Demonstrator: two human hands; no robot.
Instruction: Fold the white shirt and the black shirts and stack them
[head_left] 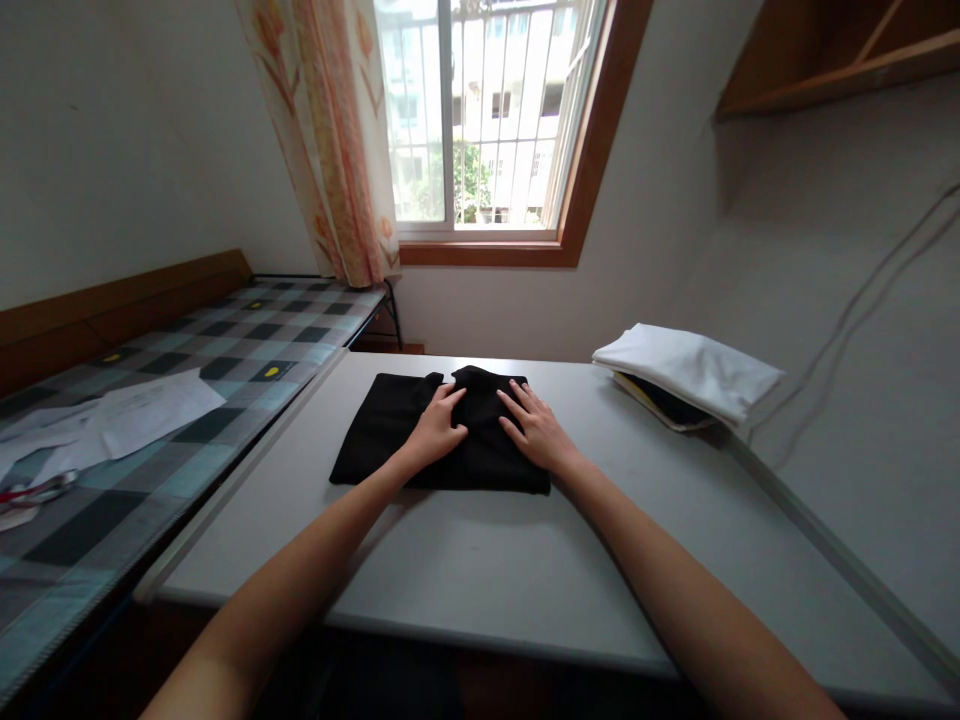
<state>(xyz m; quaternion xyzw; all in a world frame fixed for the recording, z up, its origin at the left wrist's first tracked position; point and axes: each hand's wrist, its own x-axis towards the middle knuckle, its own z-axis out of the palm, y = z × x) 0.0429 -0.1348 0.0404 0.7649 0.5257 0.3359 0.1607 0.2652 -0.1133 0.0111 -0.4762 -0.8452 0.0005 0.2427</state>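
Note:
A folded black cloth (pixel 375 430) lies flat on the white table (pixel 465 570), with a small gap in its far edge. My left hand (pixel 439 425) rests on the middle of the cloth, just below that gap, its fingers apart. On the cloth's right part lies my right hand (pixel 534 425), palm down with the fingers spread. Neither hand grips the fabric as far as I can see.
Folded white cloth (pixel 690 365) sits on darker folded items at the table's back right, by the wall. Left of the table, a bed (pixel 187 360) with a checked cover holds papers (pixel 142 420). A wooden shelf (pixel 862 75) hangs upper right.

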